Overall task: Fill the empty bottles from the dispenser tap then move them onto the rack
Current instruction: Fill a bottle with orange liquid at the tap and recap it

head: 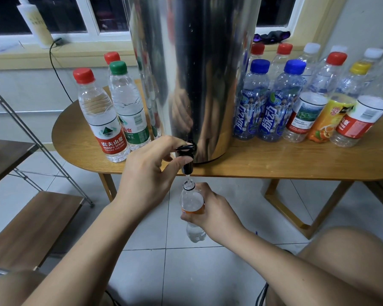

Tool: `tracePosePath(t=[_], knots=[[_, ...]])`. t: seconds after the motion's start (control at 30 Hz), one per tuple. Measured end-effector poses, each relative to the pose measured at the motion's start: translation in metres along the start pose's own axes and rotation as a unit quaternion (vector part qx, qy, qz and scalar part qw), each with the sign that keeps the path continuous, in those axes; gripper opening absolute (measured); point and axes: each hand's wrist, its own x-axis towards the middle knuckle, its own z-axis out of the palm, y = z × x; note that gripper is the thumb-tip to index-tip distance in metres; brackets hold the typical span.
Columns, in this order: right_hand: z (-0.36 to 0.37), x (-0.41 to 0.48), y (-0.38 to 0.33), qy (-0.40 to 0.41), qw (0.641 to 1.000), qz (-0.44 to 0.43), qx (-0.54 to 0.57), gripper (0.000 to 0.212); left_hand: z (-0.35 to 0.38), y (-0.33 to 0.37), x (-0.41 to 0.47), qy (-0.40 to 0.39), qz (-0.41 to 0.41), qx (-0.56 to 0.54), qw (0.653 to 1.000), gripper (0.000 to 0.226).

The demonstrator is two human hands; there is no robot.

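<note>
Beside the NONGFU SPRING bottle (102, 115), the left hand (146, 171) pinches the tap (187, 160), the right hand (210, 210) grips an orange-labelled bottle (191, 199) beneath.

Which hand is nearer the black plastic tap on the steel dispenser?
Left. The left hand grips the black plastic tap itself; the right hand holds a clear plastic bottle below its spout.

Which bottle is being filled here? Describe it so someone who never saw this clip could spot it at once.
Find the big steel dispenser on the wooden table and follow its black tap straight down. The bottle is just beneath the spout, gripped by the right hand below table level. Unlike the capped bottles standing on the table, it has no cap.
</note>
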Motion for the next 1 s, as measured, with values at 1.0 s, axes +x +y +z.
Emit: tracePosePath(t=[1.0], knots=[[0.0007, 0.0002, 0.0010, -0.002, 1.000, 0.001, 0.004, 0.070, -0.0005, 0.0005, 0.0002, 0.001, 0.007, -0.003, 1.000, 0.015]])
